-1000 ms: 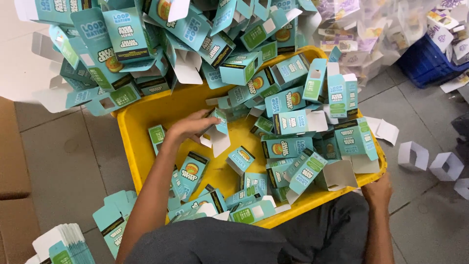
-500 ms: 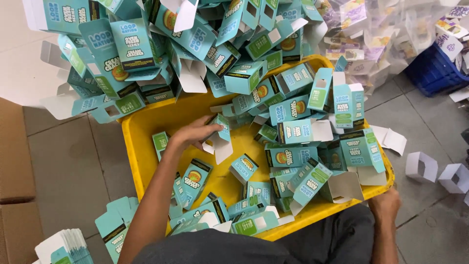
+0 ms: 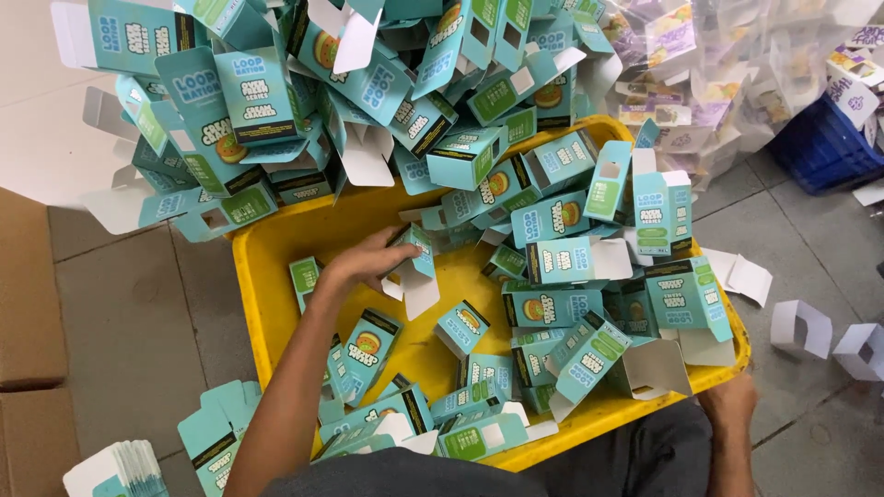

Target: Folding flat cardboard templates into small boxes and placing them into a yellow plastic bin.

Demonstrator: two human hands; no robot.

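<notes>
My left hand [image 3: 364, 260] reaches into a yellow tub [image 3: 267, 276] and grips a small teal carton [image 3: 416, 262] with an open white flap. Several more folded teal cartons [image 3: 562, 262] lie loose in the tub. My right hand [image 3: 729, 401] grips the tub's near right rim. A big heap of the same teal cartons [image 3: 276, 92] spills over the tub's far edge.
A stack of flat teal carton blanks [image 3: 124, 469] lies at the lower left, beside brown cardboard boxes [image 3: 28, 304]. A blue crate [image 3: 824, 138] and pale purple cartons [image 3: 709, 74] sit at the upper right. White paper inserts [image 3: 801, 327] lie on the grey tiled floor.
The view has shifted down a little. My left hand stays on the carton in the tub; my right hand stays at the rim.
</notes>
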